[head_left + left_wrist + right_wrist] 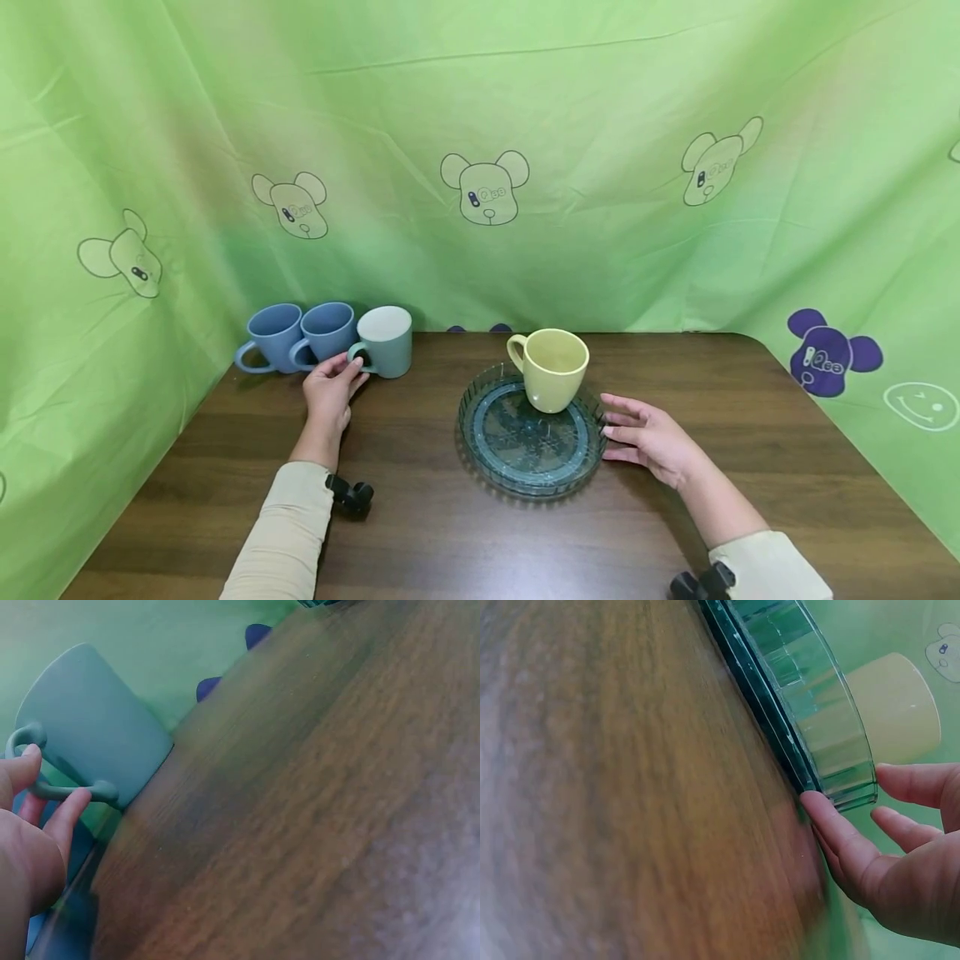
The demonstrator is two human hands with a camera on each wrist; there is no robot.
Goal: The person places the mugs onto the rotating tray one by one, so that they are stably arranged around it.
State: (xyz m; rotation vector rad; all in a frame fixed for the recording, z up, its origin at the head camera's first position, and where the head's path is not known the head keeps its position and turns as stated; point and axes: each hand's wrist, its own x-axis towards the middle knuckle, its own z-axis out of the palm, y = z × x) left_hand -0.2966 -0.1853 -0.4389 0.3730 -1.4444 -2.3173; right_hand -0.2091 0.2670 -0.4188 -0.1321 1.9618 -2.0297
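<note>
At the back left, my left hand [330, 392] pinches the handle of a green-teal mug [392, 354] with a white inside. The left wrist view shows fingers and thumb about that handle [71, 791], and the mug [97, 724] stands on the table. A yellow mug [557, 375] stands upright on the back part of a round, clear blue-green tray [480, 462] with a ribbed rim. My right hand [652, 442] is at the tray's right side, fingers extended. In the right wrist view, its fingertips touch the tray's rim [847, 769].
Two blue mugs [276, 333] stand side by side left of the teal one, handles toward the left. A green cloth [480, 267] with bear-head prints hangs behind and beside the brown wooden table [420, 533].
</note>
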